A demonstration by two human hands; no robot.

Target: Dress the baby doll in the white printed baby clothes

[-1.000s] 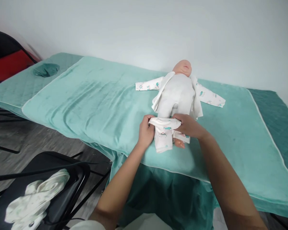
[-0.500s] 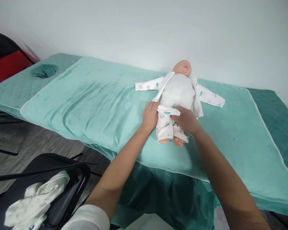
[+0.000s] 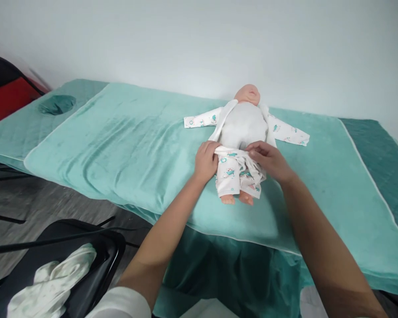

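Observation:
A baby doll (image 3: 243, 126) lies on its back on a teal towel (image 3: 135, 141), head toward the wall. It wears an open white printed jacket (image 3: 287, 132) with sleeves spread out. White printed trousers (image 3: 235, 174) cover its legs, and two bare feet stick out below. My left hand (image 3: 205, 161) grips the waistband at the doll's left side. My right hand (image 3: 268, 161) pinches the waistband at the other side, near the doll's hip.
The towel covers a padded green table (image 3: 381, 150) with a face hole (image 3: 57, 104) at the far left. A black chair (image 3: 69, 265) at lower left holds crumpled pale clothing (image 3: 49, 282). Another black and red chair (image 3: 6, 90) stands at far left. A white wall runs behind.
The trousers have been pulled up from the doll's lower legs to its waist. Both hands moved up with the waistband. The doll's feet now show below the trouser legs.

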